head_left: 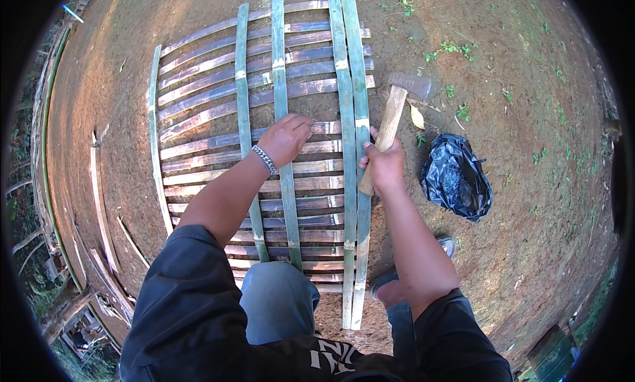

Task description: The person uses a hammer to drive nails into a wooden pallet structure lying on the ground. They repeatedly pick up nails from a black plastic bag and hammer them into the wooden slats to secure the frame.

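Observation:
A panel of split bamboo lies on the ground in front of me. Its long green slats (279, 64) run away from me, and many thin brown cross strips (198, 107) pass across them. Over one green slat, beside a cross strip, is my left hand (286, 142), fingers pinched together; whatever they hold is hidden. My right hand (385, 167) grips the wooden handle of a hatchet (391, 117) at the panel's right edge. The metal head points away from me, to the right of two green slats (357, 104) lying side by side.
An open black plastic bag (456, 177) with small wire-like pieces inside sits on the dirt to the right. Loose bamboo strips (102, 210) lie at the left. My knee (278, 299) is at the panel's near edge. Small weeds (453, 49) grow at the far right.

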A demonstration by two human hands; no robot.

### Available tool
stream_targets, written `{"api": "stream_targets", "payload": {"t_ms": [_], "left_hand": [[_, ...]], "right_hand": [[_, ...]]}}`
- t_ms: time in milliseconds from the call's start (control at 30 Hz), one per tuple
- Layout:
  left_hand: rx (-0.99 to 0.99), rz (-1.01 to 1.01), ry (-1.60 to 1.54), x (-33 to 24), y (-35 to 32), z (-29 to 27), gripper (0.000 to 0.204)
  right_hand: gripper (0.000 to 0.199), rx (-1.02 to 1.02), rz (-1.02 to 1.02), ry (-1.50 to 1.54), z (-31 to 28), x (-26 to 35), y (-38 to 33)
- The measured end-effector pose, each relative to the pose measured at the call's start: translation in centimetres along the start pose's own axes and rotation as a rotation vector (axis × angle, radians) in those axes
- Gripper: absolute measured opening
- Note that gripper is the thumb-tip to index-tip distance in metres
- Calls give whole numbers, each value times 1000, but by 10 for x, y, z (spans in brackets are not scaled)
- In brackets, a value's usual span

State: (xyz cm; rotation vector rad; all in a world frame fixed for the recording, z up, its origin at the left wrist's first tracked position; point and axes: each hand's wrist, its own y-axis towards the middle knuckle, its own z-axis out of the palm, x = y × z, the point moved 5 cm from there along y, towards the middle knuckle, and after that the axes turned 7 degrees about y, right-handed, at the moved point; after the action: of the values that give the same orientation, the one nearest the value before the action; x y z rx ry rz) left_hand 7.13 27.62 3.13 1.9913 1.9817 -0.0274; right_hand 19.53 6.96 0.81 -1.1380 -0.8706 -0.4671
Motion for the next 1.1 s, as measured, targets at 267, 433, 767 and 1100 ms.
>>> {"api": "stream_targets", "payload": {"t_ms": [267,433,767,1100], "left_hand": [[10,-17,-26,0,-1,-1,14],[-72,-121,-117,-9,5,-15,9],[-393,-810,-592,-81,33,16,10],[-563,-841,-146,-120,67,44,10]], "right_hand": [[44,-3,-21,19,0,-3,0],[46,-10,-28,44,-4,-4,0],[47,-6,-41,32,-41,-9,-31],[48,58,-30,111,-46,-11,-47]]}}
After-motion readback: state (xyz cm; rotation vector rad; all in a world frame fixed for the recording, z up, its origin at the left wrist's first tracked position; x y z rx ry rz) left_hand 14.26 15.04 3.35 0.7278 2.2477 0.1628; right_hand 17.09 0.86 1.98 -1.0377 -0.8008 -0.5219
